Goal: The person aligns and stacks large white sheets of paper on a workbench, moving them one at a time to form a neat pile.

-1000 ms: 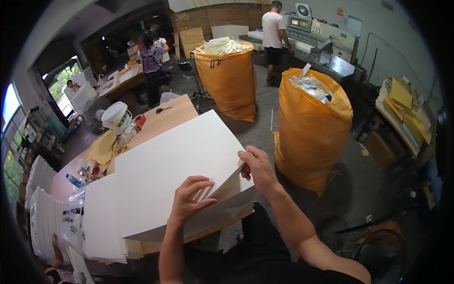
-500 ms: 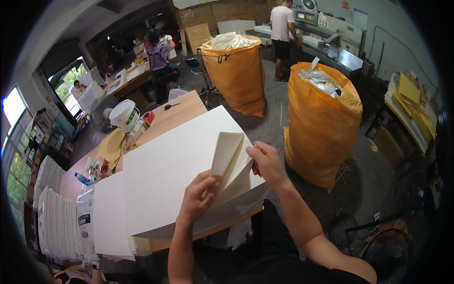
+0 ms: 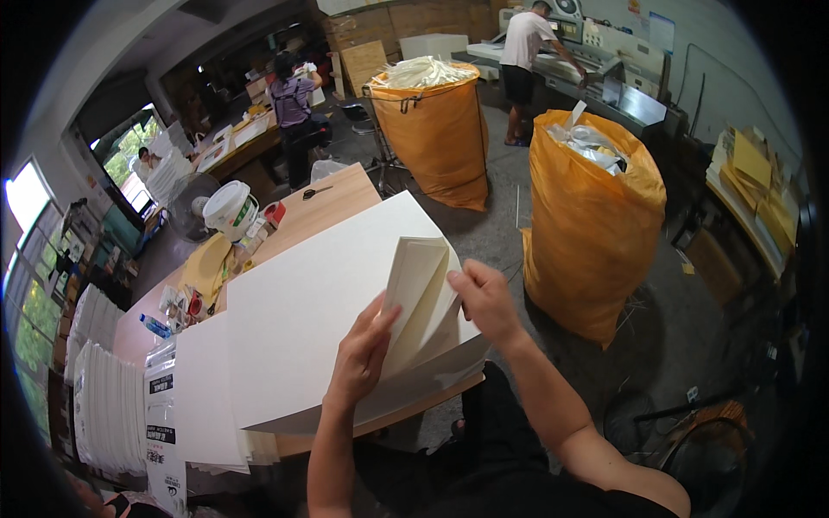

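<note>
Fingers point(image 3: 458, 282) pinch white sheets point(image 3: 413, 281), edge bent upward.

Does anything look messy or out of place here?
Slightly: a thin pale strip lies on the floor between the two orange sacks, and a small yellowish scrap lies right of the nearer one. Both look like stray litter.

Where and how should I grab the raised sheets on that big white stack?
Probably by their right edge, coming from the right: the raised sheets bend up off the white stack there, leaving an edge to pinch between thumb and fingers, where the right hand is.
</note>
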`<state>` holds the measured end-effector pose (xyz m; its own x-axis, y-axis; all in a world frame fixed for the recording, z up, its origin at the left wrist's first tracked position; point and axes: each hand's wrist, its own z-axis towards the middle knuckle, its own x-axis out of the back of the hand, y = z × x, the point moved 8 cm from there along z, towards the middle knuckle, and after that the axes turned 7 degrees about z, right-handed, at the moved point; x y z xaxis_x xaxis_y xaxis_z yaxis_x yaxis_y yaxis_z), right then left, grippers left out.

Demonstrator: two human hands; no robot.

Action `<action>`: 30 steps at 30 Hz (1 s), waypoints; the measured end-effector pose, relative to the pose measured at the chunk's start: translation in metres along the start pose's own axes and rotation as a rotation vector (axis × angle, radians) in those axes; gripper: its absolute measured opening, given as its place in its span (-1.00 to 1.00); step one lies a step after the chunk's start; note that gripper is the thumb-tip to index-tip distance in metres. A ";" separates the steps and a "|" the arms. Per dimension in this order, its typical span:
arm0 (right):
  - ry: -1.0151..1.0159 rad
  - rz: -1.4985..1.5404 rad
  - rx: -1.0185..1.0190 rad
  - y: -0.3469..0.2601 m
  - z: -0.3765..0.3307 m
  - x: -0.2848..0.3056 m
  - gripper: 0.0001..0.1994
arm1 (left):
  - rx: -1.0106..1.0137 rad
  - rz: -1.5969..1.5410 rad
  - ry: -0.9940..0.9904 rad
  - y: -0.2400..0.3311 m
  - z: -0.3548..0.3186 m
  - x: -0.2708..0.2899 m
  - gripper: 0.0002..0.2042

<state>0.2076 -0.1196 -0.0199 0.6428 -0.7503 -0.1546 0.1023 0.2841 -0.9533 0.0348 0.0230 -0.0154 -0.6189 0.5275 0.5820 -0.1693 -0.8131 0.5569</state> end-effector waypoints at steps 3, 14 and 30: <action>-0.051 0.334 -0.162 0.014 0.004 -0.001 -0.65 | 0.007 -0.043 -0.173 0.006 0.000 -0.008 -0.49; -0.029 -0.268 0.183 -0.007 -0.001 -0.003 -0.67 | 0.007 -0.034 -0.012 -0.005 -0.001 -0.002 -0.46; 0.144 -0.567 0.489 -0.014 -0.049 0.014 -0.72 | 0.010 -0.075 -0.114 0.000 0.002 0.000 -0.47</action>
<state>0.1782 -0.1635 -0.0217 0.2897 -0.9212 0.2599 0.7331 0.0390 -0.6790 0.0359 0.0235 -0.0141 -0.5133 0.6119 0.6017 -0.2039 -0.7680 0.6071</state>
